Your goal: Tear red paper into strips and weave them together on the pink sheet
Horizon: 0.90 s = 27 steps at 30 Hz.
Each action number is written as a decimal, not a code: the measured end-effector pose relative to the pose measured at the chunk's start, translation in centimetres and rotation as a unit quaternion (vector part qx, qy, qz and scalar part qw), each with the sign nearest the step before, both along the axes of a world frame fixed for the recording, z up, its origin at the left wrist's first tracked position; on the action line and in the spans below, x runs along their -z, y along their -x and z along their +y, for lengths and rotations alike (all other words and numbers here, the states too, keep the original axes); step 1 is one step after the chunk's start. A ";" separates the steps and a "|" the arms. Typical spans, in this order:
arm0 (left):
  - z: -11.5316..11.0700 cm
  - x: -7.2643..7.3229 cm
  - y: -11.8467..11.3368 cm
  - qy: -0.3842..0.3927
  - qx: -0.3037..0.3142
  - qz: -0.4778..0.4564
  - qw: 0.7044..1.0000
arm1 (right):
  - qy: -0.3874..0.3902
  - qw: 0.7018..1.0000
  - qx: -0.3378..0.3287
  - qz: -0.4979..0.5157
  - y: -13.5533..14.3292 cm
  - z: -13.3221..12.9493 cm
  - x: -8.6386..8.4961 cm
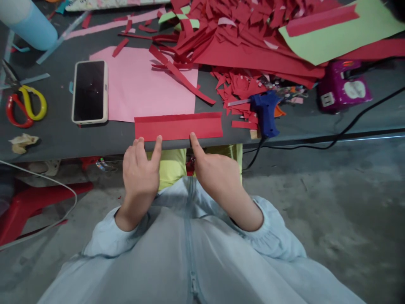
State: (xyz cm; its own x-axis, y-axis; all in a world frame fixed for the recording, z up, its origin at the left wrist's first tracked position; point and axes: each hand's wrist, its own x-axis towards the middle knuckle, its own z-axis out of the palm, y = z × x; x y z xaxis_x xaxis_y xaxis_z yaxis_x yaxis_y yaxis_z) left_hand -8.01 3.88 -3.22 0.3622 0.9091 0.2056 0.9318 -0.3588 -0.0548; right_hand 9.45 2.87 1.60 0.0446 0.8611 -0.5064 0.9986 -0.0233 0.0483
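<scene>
A folded strip of red paper (pixel 179 127) lies along the table's front edge, with a crease running near its far side. My left hand (pixel 141 166) is open, its fingertips resting on the strip's near edge left of centre. The index finger of my right hand (pixel 218 171) stretches out and presses the near edge right of centre; its other fingers look curled beneath and are partly hidden. Neither hand grips anything. Just beyond the strip, a sheet of pink paper (pixel 152 88) lies flat, with a thin red strip (pixel 183 76) across its right part.
Left are a phone (pixel 90 90), scissors (pixel 27 103), a crumpled scrap (pixel 23 142) and a blue-white bottle (pixel 30 25). Right are a corded blue glue gun (pixel 265 112), a purple box (pixel 343 88) and green paper (pixel 341 33). Red paper pieces (pixel 240 33) pile up behind.
</scene>
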 end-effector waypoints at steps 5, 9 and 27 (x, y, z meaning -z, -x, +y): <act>0.1 -0.1 0.1 -0.011 0.010 -0.004 1.000 | -0.041 0.998 0.029 -0.049 -2.2 -1.2 0.0; 0.3 -0.3 0.1 -0.004 0.011 -0.020 1.000 | -0.052 0.993 0.064 -0.081 -3.5 -1.7 0.0; 0.0 0.2 -10.1 0.049 0.193 -0.011 0.980 | -0.074 0.992 0.071 -0.074 -3.5 -2.0 0.7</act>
State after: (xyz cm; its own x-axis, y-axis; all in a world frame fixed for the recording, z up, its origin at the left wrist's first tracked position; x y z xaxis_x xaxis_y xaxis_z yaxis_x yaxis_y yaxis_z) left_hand 2.09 3.88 -3.43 0.6801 0.7204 0.1358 0.7255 -0.6880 0.0160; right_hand 12.94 0.88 0.89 0.2350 0.9055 -0.3532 0.9669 -0.1805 0.1806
